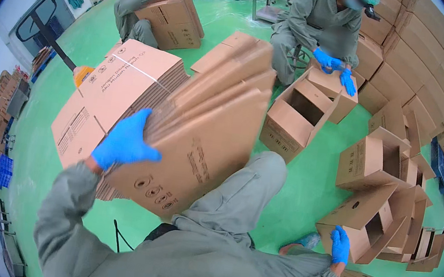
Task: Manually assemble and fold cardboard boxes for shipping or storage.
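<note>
My left hand (pixel 130 141), in a blue glove, grips the left edge of a tilted bundle of flattened cartons (pixel 173 174). Its thumb lies across the front face, and the other fingers are partly hidden at the edge. The bundle leans toward my left leg, its sheets fanned and blurred at the top. Beneath and behind it lies a stack of flattened cartons (pixel 124 79) with a white strap across it. My right hand (pixel 340 245), also gloved in blue, is by my right leg with its fingers curled and nothing visible in them. Beside it stands an open carton (pixel 356 218).
More open cartons (pixel 379 163) stand on the right, with another open box (pixel 296 117) ahead. A co-worker (pixel 323 34) in blue gloves handles a box there. Farther left, another person (pixel 138 9) holds flattened cartons. Stacked cartons (pixel 420 57) form a wall at the far right.
</note>
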The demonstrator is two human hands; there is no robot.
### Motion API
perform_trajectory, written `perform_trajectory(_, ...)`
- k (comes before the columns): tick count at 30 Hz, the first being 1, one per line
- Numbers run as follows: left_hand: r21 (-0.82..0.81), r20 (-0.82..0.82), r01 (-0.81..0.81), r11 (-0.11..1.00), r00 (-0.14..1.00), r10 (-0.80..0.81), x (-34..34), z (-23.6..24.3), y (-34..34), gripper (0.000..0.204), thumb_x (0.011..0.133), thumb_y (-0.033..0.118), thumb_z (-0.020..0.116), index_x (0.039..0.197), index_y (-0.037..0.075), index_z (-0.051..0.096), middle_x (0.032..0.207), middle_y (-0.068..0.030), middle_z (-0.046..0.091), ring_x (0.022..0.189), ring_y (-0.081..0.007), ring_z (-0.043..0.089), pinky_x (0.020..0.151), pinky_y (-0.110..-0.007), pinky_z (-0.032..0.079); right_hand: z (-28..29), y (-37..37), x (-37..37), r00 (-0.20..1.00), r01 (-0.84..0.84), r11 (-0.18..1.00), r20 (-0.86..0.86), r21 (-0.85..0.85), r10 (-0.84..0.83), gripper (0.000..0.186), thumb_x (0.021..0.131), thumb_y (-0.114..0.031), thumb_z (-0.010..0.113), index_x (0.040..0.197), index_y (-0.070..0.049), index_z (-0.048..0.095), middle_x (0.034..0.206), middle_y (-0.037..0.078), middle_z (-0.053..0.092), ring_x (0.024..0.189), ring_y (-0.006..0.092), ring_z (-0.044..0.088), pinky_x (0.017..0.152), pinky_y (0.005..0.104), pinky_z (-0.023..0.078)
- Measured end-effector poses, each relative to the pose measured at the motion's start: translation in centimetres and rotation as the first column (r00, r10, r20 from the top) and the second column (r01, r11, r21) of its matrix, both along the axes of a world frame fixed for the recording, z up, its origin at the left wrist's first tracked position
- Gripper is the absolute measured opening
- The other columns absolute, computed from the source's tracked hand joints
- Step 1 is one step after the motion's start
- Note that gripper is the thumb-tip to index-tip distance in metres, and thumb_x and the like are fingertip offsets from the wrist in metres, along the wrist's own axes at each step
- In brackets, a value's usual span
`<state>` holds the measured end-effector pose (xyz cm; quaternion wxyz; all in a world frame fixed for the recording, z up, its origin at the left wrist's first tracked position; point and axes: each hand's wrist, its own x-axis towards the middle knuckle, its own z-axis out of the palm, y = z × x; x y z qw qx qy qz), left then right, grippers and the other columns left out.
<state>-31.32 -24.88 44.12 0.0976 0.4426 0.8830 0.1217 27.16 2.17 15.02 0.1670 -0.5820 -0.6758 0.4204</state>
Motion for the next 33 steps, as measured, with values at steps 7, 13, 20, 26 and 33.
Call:
perform_trajectory(7,-0.085,-0.066,0.024,0.996,0.997,-0.03,8.5,0.2,-7.3,0.096,0.051,0.033,0.075,0.128,-0.008,0.035,0.114,-0.0256,0.051,0.104,-0.0393,0.05,0.092,-0.043,0.04,0.9,0.4,-2.0,0.998,-0.068,0.997,0.014,0.039,0.068,0.037,0.089,-0.023,0.053,0.117,0.001,0.055,0.099,0.011,0.062,0.082,0.0165,0.058,0.075,0.0299,0.047)
perform_trajectory(13,-0.088,-0.024,0.016,0.996,1.0,-0.018,9.7,0.2,-10.2,0.1,0.05,0.036,0.075,0.13,-0.006,0.033,0.108,-0.022,0.051,0.095,-0.0343,0.05,0.085,-0.041,0.038,0.7,0.4,-1.9,0.998,-0.056,0.998,-0.015,-0.035,0.055,0.038,0.089,-0.026,0.054,0.116,0.002,0.055,0.091,0.009,0.061,0.077,0.0169,0.059,0.069,0.0294,0.048)
perform_trajectory(20,-0.042,-0.137,0.045,0.998,0.989,-0.05,2.4,-1.0,-4.5,0.107,0.051,0.042,0.074,0.133,-0.008,0.027,0.115,-0.0238,0.047,0.107,-0.039,0.046,0.094,-0.044,0.036,0.0,0.7,-1.8,0.997,-0.078,0.993,0.017,-0.088,0.08,0.038,0.089,-0.025,0.054,0.116,0.001,0.055,0.097,0.011,0.061,0.08,0.0167,0.058,0.073,0.0303,0.048)
perform_trajectory(26,-0.192,-0.218,0.043,0.98,0.972,-0.086,-8.3,-2.3,1.4,0.111,0.052,0.047,0.075,0.134,-0.009,0.025,0.124,-0.0273,0.042,0.113,-0.0424,0.043,0.095,-0.046,0.037,0.9,-1.1,-1.7,0.991,-0.058,0.993,0.128,0.102,0.045,0.037,0.09,-0.025,0.053,0.116,0.001,0.056,0.105,0.013,0.061,0.087,0.0178,0.059,0.079,0.0315,0.047)
perform_trajectory(33,-0.115,-0.54,-0.046,0.992,0.841,-0.023,-8.5,-6.7,1.4,0.099,0.059,0.045,0.074,0.135,-0.002,0.03,0.137,-0.0272,0.03,0.127,-0.0394,0.032,0.096,-0.053,0.035,2.7,-3.6,-0.9,0.969,0.061,0.995,0.233,0.082,-0.079,0.035,0.09,-0.023,0.051,0.115,0.001,0.056,0.112,0.019,0.06,0.104,0.0299,0.057,0.091,0.0367,0.043)
